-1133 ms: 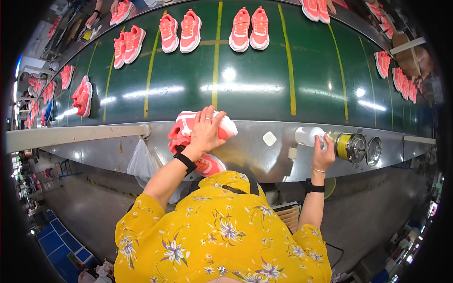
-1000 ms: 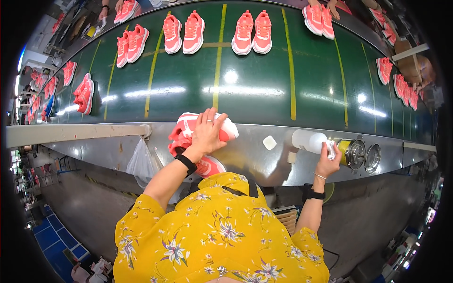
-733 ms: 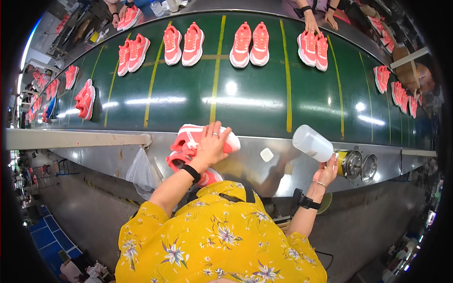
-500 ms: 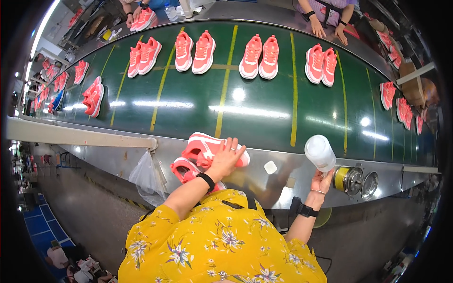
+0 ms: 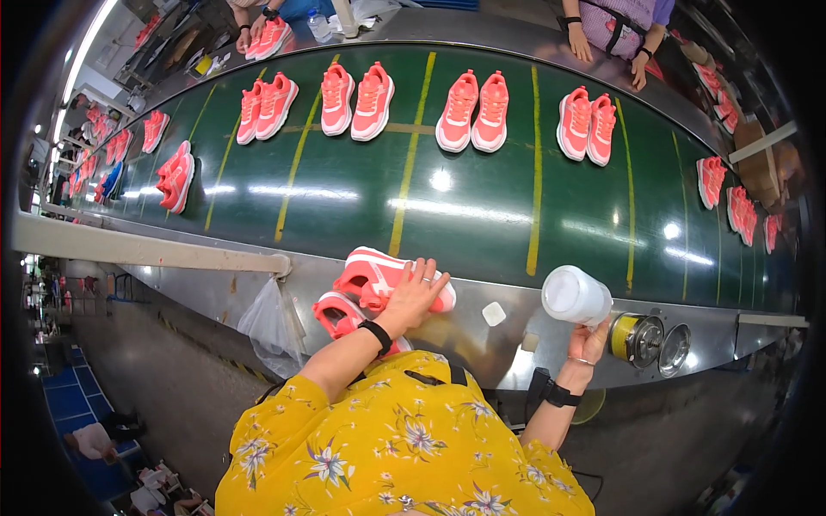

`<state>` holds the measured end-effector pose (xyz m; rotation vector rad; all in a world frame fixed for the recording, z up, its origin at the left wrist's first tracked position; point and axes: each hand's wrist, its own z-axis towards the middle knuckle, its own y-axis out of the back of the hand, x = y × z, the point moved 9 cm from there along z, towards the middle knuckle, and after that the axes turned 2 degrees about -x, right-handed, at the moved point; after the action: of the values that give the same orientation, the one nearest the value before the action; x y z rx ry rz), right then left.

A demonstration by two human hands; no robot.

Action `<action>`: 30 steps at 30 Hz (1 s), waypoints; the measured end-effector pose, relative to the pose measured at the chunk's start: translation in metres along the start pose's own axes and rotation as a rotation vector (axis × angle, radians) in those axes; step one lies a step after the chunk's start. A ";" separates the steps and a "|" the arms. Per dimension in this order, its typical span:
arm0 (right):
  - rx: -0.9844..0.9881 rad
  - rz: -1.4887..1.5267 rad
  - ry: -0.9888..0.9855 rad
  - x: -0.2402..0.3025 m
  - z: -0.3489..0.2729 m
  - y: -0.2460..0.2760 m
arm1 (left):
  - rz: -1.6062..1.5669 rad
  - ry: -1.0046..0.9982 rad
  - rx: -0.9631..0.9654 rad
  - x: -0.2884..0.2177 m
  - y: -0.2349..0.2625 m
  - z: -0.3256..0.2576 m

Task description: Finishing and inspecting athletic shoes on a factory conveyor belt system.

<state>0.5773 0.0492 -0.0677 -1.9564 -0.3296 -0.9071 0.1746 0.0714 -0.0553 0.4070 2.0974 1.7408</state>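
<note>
A coral sneaker point(image 5: 370, 277) with a white sole lies tilted on the metal ledge point(image 5: 469, 344) in front of me. My left hand point(image 5: 413, 297) is laid over its toe half, fingers bent across the upper; the thumb is hard to make out. A second coral sneaker point(image 5: 337, 315) sits just nearer, partly behind my left forearm. Off to the right, my right hand point(image 5: 588, 342) grips a white plastic bottle point(image 5: 575, 295) by its lower end. The bottle leans left, its round end up and away from my palm. Between the hands lies a small white square piece point(image 5: 493, 315).
Beyond the ledge runs a green conveyor belt point(image 5: 482, 202) with yellow lines, carrying several pairs of coral sneakers point(image 5: 473, 112). A metal pot point(image 5: 637, 338) and its round lid point(image 5: 674, 350) stand right. A beige bar point(image 5: 155, 249) and plastic bag point(image 5: 271, 318) are left. Co-workers' hands point(image 5: 607, 56) are across.
My right hand has tipped the white bottle further to the left. My left hand stays on the sneaker. The view has shifted slightly, and the co-worker's hands across the belt have moved.
</note>
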 end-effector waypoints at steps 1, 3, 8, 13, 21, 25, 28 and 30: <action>0.052 -0.036 0.013 0.004 -0.001 -0.006 | 0.006 0.005 -0.004 0.000 0.000 0.000; -0.019 -0.054 0.019 0.006 -0.004 -0.001 | 0.002 -0.001 -0.002 -0.001 0.000 -0.001; -0.173 -0.044 0.041 0.015 -0.008 0.006 | 0.034 -0.001 0.015 -0.003 0.005 0.005; -0.274 -0.880 0.659 0.083 -0.031 -0.013 | 0.002 0.032 0.080 -0.011 0.004 0.008; -0.122 -1.475 1.015 0.073 -0.070 -0.064 | 0.034 0.032 0.038 -0.017 0.011 0.010; -0.057 -1.495 1.086 0.067 -0.074 -0.074 | 0.039 0.028 0.022 -0.013 0.008 0.018; 0.009 -1.504 1.141 0.058 -0.081 -0.082 | 0.032 0.019 0.058 -0.016 0.008 0.025; 0.030 -1.535 1.139 0.053 -0.083 -0.085 | 0.049 0.003 0.079 -0.019 0.009 0.029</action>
<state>0.5287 0.0190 0.0493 -0.5488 -1.1203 -2.6640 0.2044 0.0895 -0.0495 0.4827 2.1809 1.6904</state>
